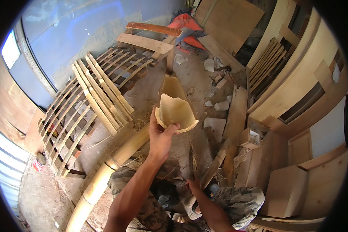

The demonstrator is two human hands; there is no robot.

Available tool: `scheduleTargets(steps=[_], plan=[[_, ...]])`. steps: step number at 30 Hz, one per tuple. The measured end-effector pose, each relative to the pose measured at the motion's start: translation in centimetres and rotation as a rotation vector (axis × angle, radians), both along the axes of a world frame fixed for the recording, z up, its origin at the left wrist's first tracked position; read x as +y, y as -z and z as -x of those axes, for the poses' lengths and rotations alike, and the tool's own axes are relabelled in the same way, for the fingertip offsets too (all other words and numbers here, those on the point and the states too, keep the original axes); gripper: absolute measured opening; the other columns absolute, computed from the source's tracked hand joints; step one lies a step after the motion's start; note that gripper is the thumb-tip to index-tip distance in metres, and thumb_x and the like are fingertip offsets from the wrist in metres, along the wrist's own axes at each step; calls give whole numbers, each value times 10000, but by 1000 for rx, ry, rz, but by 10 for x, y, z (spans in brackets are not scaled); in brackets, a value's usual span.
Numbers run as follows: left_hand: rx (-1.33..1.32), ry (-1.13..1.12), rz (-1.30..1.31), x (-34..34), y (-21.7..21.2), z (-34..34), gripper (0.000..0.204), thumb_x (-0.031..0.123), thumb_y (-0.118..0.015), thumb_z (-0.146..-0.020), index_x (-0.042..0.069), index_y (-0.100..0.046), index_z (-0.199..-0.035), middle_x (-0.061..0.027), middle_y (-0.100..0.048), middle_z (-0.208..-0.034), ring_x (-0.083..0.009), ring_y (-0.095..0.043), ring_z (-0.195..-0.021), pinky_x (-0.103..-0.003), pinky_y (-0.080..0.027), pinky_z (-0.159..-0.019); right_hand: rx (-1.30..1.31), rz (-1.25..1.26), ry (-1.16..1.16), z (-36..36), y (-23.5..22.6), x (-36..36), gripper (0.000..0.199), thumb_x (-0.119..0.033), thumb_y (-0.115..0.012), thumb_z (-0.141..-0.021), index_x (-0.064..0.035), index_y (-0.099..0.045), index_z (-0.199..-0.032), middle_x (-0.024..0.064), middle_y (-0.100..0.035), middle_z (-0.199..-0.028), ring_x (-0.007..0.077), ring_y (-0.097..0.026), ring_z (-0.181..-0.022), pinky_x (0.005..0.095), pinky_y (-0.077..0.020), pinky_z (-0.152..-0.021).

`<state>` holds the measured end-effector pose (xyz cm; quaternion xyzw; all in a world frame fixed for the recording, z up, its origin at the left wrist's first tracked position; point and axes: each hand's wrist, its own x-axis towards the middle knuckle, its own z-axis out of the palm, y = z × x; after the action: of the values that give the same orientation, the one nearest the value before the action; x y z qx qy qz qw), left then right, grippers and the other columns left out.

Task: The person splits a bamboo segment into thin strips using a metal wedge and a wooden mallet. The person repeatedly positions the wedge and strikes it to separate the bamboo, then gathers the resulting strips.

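Note:
My left hand is raised in the middle, fingers and thumb closed round the near end of a split bamboo piece. Its pale hollow inside faces me, and the broken near edge is jagged. Lower down, between my knees, my right hand is closed on the lower end of a long dark-bladed knife, which points away from me. A whole bamboo pole slants from the lower left to beneath my left wrist.
Several split bamboo lengths lie across a slatted bamboo frame at left. A wooden chair-like frame stands beyond. Rubble and boards lie at right, beside wooden cabinet parts. An orange sheet lies at the back.

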<state>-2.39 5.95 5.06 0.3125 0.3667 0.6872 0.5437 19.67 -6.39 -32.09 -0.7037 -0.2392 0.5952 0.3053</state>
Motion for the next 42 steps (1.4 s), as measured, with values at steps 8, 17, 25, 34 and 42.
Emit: scheduleTargets(steps=[8,17,25,34,42], plan=[[-43,2,-91,4,-13,-11,917,-68,-624,-816,61,-109,-1563,-80,-502,-1338,-166,-569,-1104,-286,-518,-788,-1079,-835,-129,-75,-42,50,311,-260,-697,-882,11,-605,-1004,84,-568,-653,194,-528,-441,362,-433,-426],[20,-92,-277,0,-24,-32,1024,-74,-702,-809,43,-17,-1562,-128,-392,-1449,-233,-523,-1246,-324,-524,-943,-453,-533,-35,-75,-315,73,375,-365,-675,-917,-14,-579,-1006,20,-530,-612,107,-507,-501,286,-430,-471],[179,-241,-335,14,-20,-27,1048,1,-707,-864,39,83,-1552,-161,-417,-1442,-242,-516,-1249,-364,-473,-1005,-161,-855,-125,-16,-379,78,90,-56,-616,-890,-64,-531,-917,-30,-514,-677,57,-470,-541,256,-391,-494],[368,-393,-360,21,-28,-33,765,168,-610,-977,34,-99,-1529,-203,-403,-1425,-274,-512,-1224,-366,-451,-993,-270,-1023,-403,3,-357,71,496,-51,-653,-900,-50,-524,-1379,-45,-486,-770,51,-429,-649,223,-380,-576],[881,-358,-340,61,-43,-20,224,240,-547,-1015,36,-576,-1102,-189,-448,-1182,-281,-537,-979,-372,-457,-851,-276,-1066,-311,4,-386,71,458,-158,-663,-939,-44,-546,-1367,-16,-475,-701,56,-422,-628,245,-387,-566]])
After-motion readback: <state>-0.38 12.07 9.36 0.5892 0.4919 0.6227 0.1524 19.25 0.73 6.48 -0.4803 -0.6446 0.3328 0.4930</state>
